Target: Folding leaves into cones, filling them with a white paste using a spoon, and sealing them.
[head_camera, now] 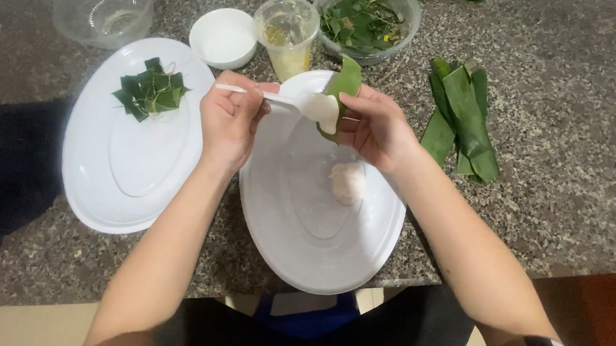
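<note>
The left hand (230, 120) pinches a white plastic spoon (284, 100), its bowl heaped with white filling and tipped into a folded green leaf (342, 87). The right hand (375, 127) curls its fingers around that leaf, holding it upright over an oval white plate (297, 243), where a lump of white filling (347, 182) lies. A second plate (111, 177) to the left bears wrapped leaf parcels (151, 89). Loose leaves (465, 118) lie on the stone counter (571, 102) to the right.

Small white bowl (223, 37), leaf pile (463, 118)
</note>
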